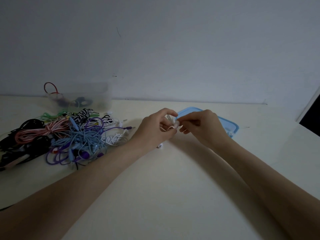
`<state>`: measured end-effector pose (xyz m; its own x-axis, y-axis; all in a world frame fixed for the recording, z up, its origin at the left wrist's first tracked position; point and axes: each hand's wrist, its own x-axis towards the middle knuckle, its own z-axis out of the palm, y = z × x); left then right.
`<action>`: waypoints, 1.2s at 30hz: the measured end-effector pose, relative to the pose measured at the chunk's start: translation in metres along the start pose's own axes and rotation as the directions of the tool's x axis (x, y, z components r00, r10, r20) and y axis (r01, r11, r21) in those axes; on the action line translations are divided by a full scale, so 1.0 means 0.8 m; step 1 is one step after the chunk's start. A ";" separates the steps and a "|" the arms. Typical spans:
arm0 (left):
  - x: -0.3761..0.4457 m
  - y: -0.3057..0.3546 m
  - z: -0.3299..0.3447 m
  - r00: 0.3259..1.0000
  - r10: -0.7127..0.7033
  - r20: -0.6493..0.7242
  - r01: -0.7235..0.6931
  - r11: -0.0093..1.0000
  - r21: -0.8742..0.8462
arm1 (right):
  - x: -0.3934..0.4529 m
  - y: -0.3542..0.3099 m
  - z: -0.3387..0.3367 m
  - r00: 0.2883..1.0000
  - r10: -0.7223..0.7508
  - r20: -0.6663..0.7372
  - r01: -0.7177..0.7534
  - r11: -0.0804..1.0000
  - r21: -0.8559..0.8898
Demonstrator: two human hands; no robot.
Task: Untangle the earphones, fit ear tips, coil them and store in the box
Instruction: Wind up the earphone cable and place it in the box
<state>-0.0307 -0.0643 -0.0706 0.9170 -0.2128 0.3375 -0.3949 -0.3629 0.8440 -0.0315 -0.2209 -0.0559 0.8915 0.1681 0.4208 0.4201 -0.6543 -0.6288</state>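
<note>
We see plain pale grey wall (173, 49) filling upper half, few small dark marks on it. Cream table (164, 187) meets wall along straight edge. Dark opening (311, 113) at far right, pale frame beside it. Light dim, soft shadows.

Both arms are bare the whole way up to the edge of the shot, so no sleeves showing anywhere. The left hand (155, 129) and right hand (202, 126) have no gloves on, and I can't spot any rings, watch or bracelet on the fingers or wrists. Nails look short and plain, though it's pretty dim.
</note>
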 end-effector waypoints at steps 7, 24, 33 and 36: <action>0.004 0.000 0.011 0.998 0.055 0.032 -0.058 0.991 0.119 | -0.002 0.009 -0.002 0.998 0.054 -0.015 -0.053 0.998 0.028; 0.022 0.012 0.035 0.997 0.045 0.064 -0.052 0.992 0.114 | 0.015 0.048 -0.063 0.959 0.016 -0.281 -0.117 0.930 -0.349; 0.026 -0.003 0.035 0.953 0.288 0.094 -0.300 0.853 0.427 | 0.016 0.054 -0.061 0.982 0.128 -0.140 -0.174 0.897 -0.406; 0.026 -0.008 0.031 0.949 0.307 0.064 -0.304 0.850 0.430 | 0.016 0.037 -0.057 0.993 0.116 -0.021 -0.115 0.920 -0.375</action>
<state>-0.0102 -0.0888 -0.0794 0.7455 -0.3719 0.5531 -0.6392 -0.6340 0.4353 -0.0155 -0.2718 -0.0397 0.9302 0.0756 0.3591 0.2202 -0.8978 -0.3814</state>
